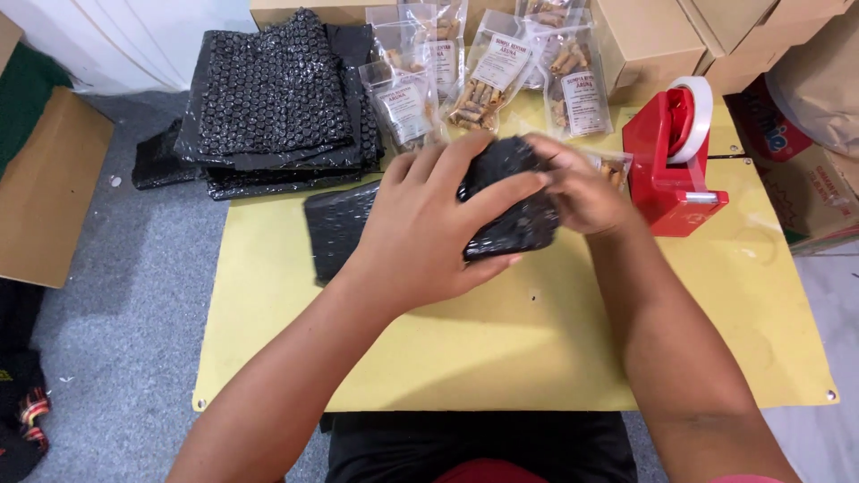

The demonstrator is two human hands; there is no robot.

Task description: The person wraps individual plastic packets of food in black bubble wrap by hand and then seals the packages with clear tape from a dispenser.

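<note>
Over the middle of the yellow table (pixel 501 340), both my hands grip a bundle wrapped in black bubble wrap (pixel 514 201). My left hand (pixel 429 224) covers its left side, fingers stretched across the top. My right hand (pixel 582 188) clasps its right end. What is inside the wrap is hidden. A flat sheet of black bubble wrap (pixel 335 228) lies on the table just left of my left hand.
A stack of black bubble wrap sheets (pixel 277 98) sits at the back left. Several clear snack packets (pixel 488 72) lie at the back centre. A red tape dispenser (pixel 676 156) stands right of my hands. Cardboard boxes (pixel 662 36) line the back; another box (pixel 45 188) is on the floor at left.
</note>
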